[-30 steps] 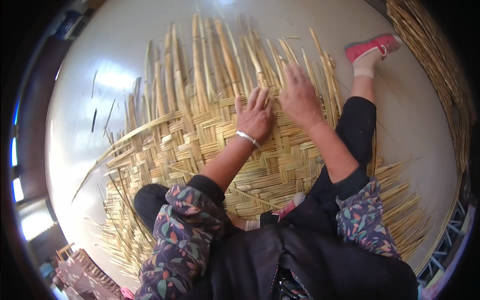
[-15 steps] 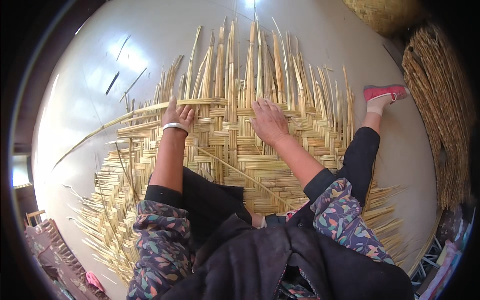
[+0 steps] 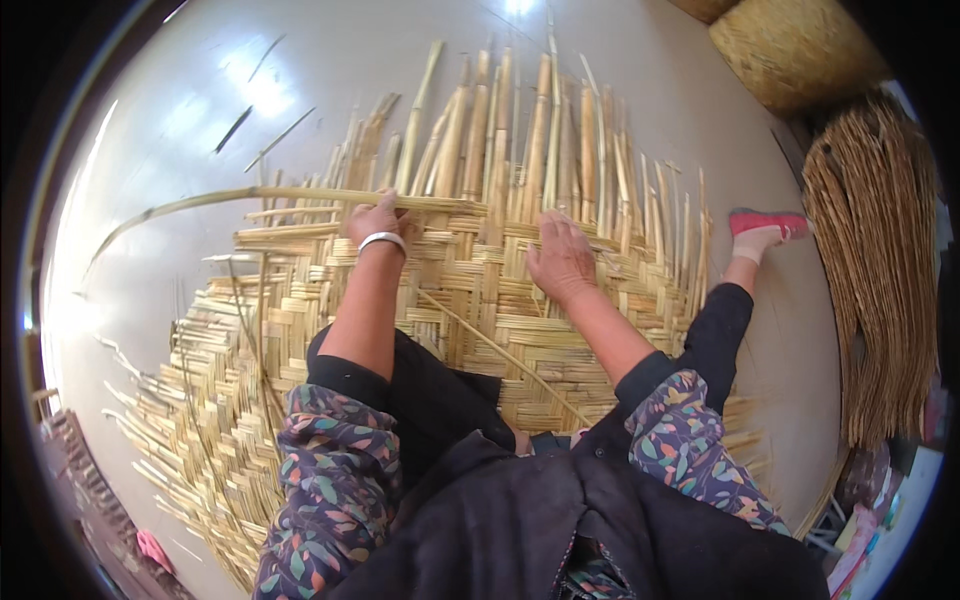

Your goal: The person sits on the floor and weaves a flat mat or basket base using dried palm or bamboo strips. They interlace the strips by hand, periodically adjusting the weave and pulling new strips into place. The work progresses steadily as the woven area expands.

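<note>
A wide, flat mat of pale yellow woven bamboo strips [image 3: 480, 300] lay spread on the smooth grey floor [image 3: 300, 90], reaching from under the seated person's legs out to its far edge, where loose upright strip ends [image 3: 520, 130] fanned out unwoven. The left hand [image 3: 375, 218], with a silver bangle [image 3: 381, 240] at its wrist, was closed on a long thin horizontal bamboo strip [image 3: 250, 196] lying across the mat's far edge; that strip curved away past the mat's left edge over bare floor. The right hand [image 3: 560, 258] lay open and flat, fingers spread, pressing on the weave near the mat's middle, just short of the upright ends. A single thin sliver [image 3: 500, 350] ran diagonally over the woven part toward the person's lap.

The mat's left and near-left edges ended in ragged loose strip ends [image 3: 170, 420]. The person's right foot in a red shoe [image 3: 765, 222] rested at the mat's right edge. Beyond it, well apart from the mat, a bundle of long brownish reeds [image 3: 880, 270] lay along the floor's right side, with a round woven straw-coloured basket [image 3: 795, 45] at the far right corner. No package or label could be made out. Bare floor lay beyond the mat's far-left edge, with only a few stray slivers [image 3: 255, 135] there.
</note>
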`<state>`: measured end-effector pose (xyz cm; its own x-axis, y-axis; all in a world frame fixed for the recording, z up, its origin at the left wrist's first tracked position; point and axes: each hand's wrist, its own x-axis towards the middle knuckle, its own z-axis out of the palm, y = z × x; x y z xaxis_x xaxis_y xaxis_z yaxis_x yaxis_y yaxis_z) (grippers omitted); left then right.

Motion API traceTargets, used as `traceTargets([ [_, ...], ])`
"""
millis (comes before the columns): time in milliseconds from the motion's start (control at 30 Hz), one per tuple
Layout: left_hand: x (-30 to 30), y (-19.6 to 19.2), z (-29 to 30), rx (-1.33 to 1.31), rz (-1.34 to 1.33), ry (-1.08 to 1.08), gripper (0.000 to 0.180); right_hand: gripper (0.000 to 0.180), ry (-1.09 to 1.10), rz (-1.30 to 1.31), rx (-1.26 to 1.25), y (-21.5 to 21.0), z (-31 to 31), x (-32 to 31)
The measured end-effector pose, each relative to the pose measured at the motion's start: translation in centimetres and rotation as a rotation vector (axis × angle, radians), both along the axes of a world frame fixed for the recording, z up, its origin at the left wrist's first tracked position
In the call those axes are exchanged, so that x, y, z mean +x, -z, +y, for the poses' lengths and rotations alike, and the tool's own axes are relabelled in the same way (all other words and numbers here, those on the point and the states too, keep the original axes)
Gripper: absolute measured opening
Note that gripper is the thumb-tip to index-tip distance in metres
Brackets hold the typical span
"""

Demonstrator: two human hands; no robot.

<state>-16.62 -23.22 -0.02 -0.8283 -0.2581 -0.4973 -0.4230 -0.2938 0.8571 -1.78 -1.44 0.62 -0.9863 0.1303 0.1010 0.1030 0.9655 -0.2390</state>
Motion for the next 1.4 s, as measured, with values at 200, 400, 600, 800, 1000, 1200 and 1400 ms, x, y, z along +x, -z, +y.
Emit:
traceTargets([
  [200, -1.0, -2.7, -0.4, 0.21, -0.014, -0.168, 0.009, 0.047, 0.0, 0.056, 0.049, 1.5, 0.4, 0.6],
  [400, -3.6, -1.8, -5.6, 0.369, -0.039, -0.264, 0.007, 0.049, 0.0, -0.003, 0.042, 1.6, 0.2, 0.9],
  [600, -5.7, -5.0, -10.4, 0.452, 0.11, -0.303, 0.01, 0.049, -0.009, -0.041, 0.034, 1.6, 0.8, 1.1],
  [800, -3.6, -9.3, -10.7, 0.476, 0.303, -0.266, 0.017, 0.053, -0.028, -0.119, -0.003, 1.3, 1.7, 1.0],
  [1000, -0.8, -14.4, -9.0, 0.484, 0.443, -0.199, 0.02, 0.045, -0.056, -0.213, -0.194, -3.3, 2.0, -1.2],
  [1200, 4.6, -17.2, -4.9, 0.346, 0.679, -0.072, 0.018, 0.039, -0.251, -0.026, -0.842, -17.4, -7.6, -5.8],
  [1400, 9.8, -17.9, -0.1, 0.039, 0.823, 0.136, 0.017, 0.036, -0.48, 0.018, -1.472, -26.5, -12.6, -8.1],
])
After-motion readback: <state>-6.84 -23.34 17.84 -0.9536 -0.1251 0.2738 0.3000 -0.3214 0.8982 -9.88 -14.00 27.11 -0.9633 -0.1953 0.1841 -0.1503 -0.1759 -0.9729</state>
